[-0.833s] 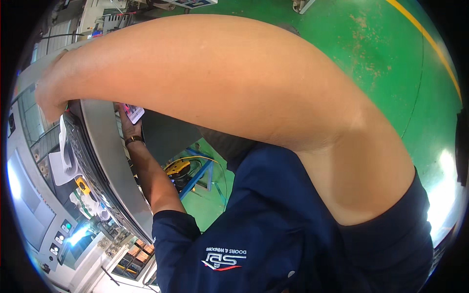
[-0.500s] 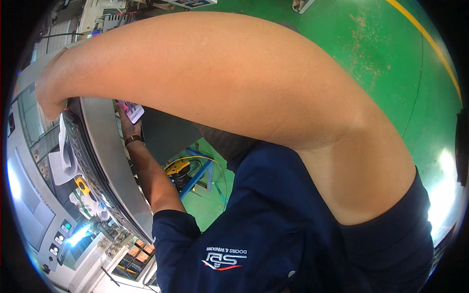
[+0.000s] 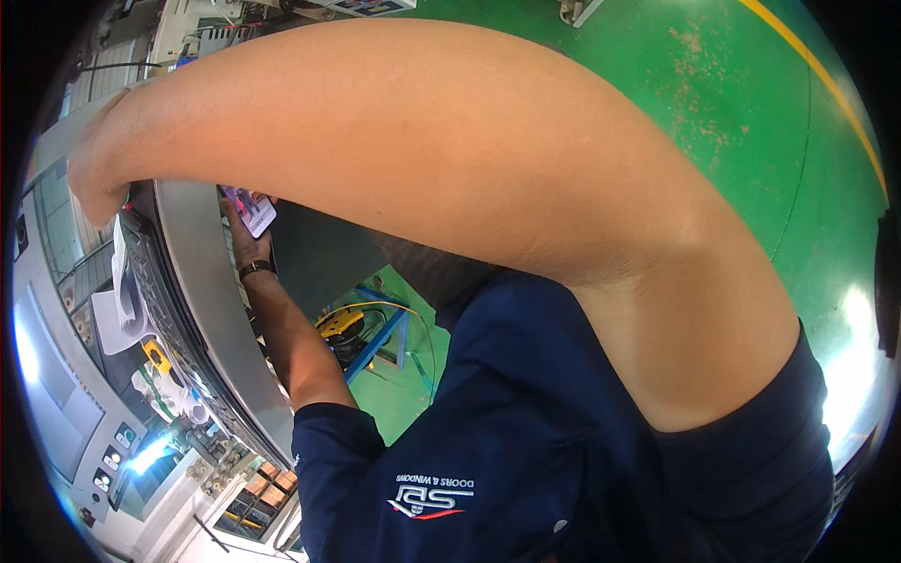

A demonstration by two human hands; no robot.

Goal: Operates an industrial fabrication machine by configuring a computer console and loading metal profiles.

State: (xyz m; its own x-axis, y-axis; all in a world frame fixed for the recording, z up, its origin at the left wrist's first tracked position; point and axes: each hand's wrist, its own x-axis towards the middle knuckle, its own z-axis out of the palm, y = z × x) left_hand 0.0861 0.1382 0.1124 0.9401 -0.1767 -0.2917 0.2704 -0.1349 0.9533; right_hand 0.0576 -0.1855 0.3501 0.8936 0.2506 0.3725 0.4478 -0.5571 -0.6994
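My left hand (image 3: 246,244) holds a smartphone (image 3: 251,214) with its lit screen facing up, beside a grey metal ledge (image 3: 202,272). A dark watch (image 3: 255,269) circles that wrist. Across the upper view stretches my right forearm, partly covering the area around the phone. At its end, my right hand (image 3: 96,183) bends downward at the far left, by the edge of a grey control panel (image 3: 33,253). Its fingers are foreshortened near the picture's rim, and whether they grip anything cannot be made out.
Left of the ledge are white papers (image 3: 117,324), a small yellow-and-black device (image 3: 157,355), a screen (image 3: 56,394) and round panel buttons (image 3: 113,457). Beneath my arms, a yellow reel (image 3: 343,326) with a cable sits by a blue metal frame (image 3: 380,344). Green floor (image 3: 732,178) spreads right.
My right forearm has risen very slightly, showing a little more of the phone. My left hand keeps its hold on the phone in nearly the same place.
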